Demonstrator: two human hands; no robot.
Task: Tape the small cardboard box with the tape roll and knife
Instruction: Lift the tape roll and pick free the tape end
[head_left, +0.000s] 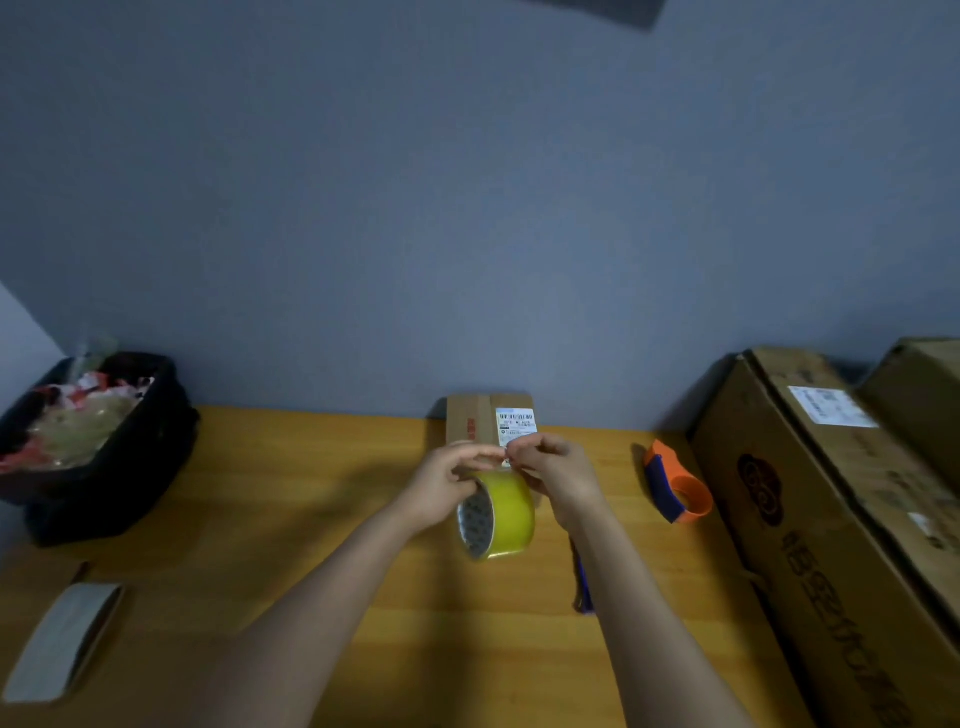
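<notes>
Above the table (311, 519), both hands' grip on tape roll (506, 512)

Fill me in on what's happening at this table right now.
A person holds a yellow tape roll above the wooden table, left hand gripping the roll while the right hand pinches at its loose end. The small cardboard box sits just behind, against the wall. An orange tape dispenser lies to the right, untouched. No fresh tape appears laid on the box yet.

Probably a packing room: wooden table (322, 519), stacked cardboard cartons (810, 519), tape dispenser (675, 488).
</notes>
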